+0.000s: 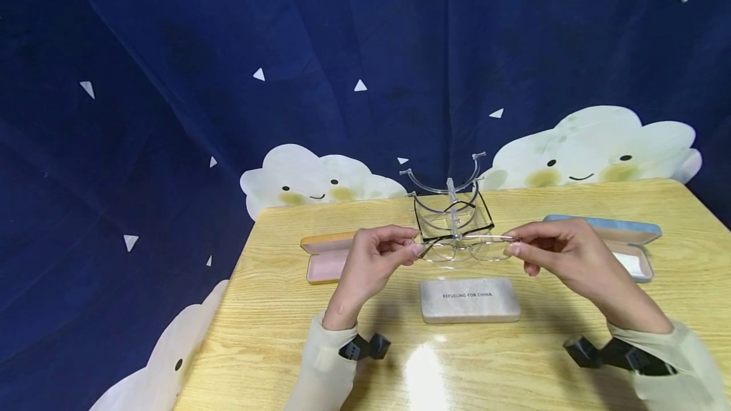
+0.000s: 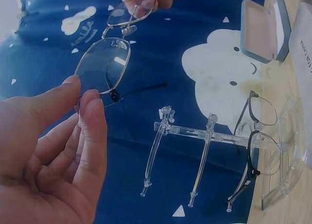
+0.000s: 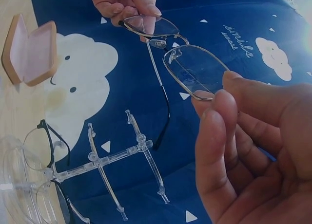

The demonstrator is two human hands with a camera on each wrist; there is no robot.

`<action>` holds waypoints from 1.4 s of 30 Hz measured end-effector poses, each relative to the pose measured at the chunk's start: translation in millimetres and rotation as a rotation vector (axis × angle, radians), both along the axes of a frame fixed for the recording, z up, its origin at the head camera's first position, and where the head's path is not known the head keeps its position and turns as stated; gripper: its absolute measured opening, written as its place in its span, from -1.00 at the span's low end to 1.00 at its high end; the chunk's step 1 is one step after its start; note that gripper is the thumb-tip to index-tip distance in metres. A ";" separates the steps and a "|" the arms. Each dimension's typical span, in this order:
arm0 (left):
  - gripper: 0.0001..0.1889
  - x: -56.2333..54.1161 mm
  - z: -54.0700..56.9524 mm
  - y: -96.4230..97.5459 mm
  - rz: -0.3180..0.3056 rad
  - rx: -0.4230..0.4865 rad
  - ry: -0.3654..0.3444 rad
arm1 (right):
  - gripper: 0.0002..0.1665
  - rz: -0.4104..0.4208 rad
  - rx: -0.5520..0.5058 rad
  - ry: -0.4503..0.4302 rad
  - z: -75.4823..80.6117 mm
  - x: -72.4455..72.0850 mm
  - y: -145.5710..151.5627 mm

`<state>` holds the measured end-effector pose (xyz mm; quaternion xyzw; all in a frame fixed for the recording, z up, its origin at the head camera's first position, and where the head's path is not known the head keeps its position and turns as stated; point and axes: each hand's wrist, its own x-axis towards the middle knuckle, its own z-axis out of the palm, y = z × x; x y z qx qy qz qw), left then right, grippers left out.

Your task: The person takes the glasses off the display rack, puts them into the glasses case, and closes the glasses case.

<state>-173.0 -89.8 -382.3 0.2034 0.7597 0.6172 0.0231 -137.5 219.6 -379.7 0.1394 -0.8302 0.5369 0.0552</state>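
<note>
Both hands hold one pair of thin metal-rimmed glasses (image 1: 490, 250) by its two ends. My left hand (image 1: 368, 265) pinches the left end between thumb and fingers. At the opposite end, my right hand (image 1: 577, 259) does the same with thumb and forefinger. In the left wrist view the lens (image 2: 105, 63) is clear and a dark-tipped temple arm stretches out behind it. Behind the held pair rises a clear plastic display stand (image 2: 190, 134) with several curved arms. Black-browed glasses (image 3: 46, 141) sit on its lowest tier, while the upper arms are bare.
A closed grey case (image 1: 468, 300) with printed lettering lies in front of the stand. Open cases flank it: an orange one (image 1: 325, 244) at left, a blue one (image 1: 622, 228) at right with a white item inside. Behind the wooden table (image 1: 263, 335) hangs a dark blue curtain (image 1: 320, 30).
</note>
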 end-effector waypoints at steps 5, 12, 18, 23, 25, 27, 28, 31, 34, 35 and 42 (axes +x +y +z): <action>-0.74 0.0 -0.2 0.2 -0.003 -0.009 0.015 | -0.83 -0.002 -0.003 -0.016 -0.3 -0.2 0.7; -0.79 0.0 -0.2 0.9 0.011 -0.022 0.026 | -0.82 0.003 -0.004 0.001 -0.2 -1.4 0.4; -0.79 -0.1 -1.7 1.8 0.023 -0.022 0.022 | -0.84 -0.021 -0.005 -0.016 0.1 -1.4 0.3; -0.79 0.2 -1.8 2.5 0.032 -0.019 0.023 | -0.86 -0.052 0.000 -0.055 1.0 -0.7 1.2; -0.80 0.5 -1.4 2.9 0.031 -0.018 0.028 | -0.86 -0.064 -0.001 -0.062 1.5 -0.8 1.3; -0.81 0.9 -0.8 3.0 0.028 -0.016 0.036 | -0.86 -0.072 -0.003 -0.059 1.9 -1.1 1.1; -0.82 1.1 -0.5 3.1 0.026 -0.016 0.039 | -0.86 -0.074 -0.006 -0.060 2.1 -1.2 1.0; -0.84 0.9 0.0 3.1 0.024 -0.016 0.044 | -0.84 -0.077 -0.013 -0.059 2.3 -1.5 0.5; -0.84 0.7 -0.2 2.9 0.023 -0.024 0.046 | -0.83 -0.079 -0.011 -0.065 2.1 -1.2 0.7; -0.84 0.5 -0.4 2.9 0.021 -0.026 0.045 | -0.83 -0.080 -0.009 -0.066 1.9 -1.2 0.8; -0.88 0.4 0.1 1.8 0.026 -0.051 0.053 | -0.87 -0.079 -0.012 -0.065 0.7 -2.2 0.6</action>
